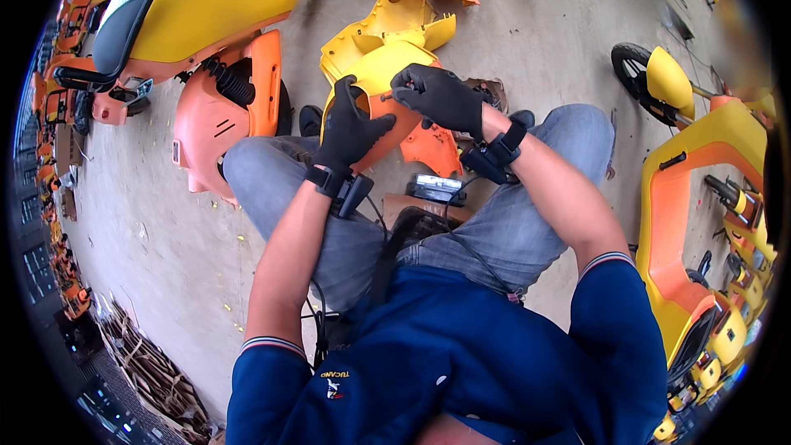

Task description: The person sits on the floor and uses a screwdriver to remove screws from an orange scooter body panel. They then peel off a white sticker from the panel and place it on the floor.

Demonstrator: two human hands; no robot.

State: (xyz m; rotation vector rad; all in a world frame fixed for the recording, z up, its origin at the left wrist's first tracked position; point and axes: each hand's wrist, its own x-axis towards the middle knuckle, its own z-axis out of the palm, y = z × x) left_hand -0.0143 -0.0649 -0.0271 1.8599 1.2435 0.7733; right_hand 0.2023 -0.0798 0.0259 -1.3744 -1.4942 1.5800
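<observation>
My gloved left hand [350, 128] grips the near side of a yellow and orange plastic body panel [381, 61], with fingers over its edge. My gloved right hand [437, 99] is curled at the panel's orange part, pinching something small that I cannot make out. The panel stands between my bent knees. Just below it lie a ragged-edged orange plastic piece [428, 148] and a dark and silver device [437, 187], the latter near a piece of cardboard.
More yellow panels [387, 12] lie beyond. A yellow scooter body [206, 0] and a pink-orange scooter front with a shock absorber [212, 132] are at my left. A yellow-orange scooter frame [663, 231] and a black wheel [630, 74] are at my right. Wood strips [152, 371] lie lower left.
</observation>
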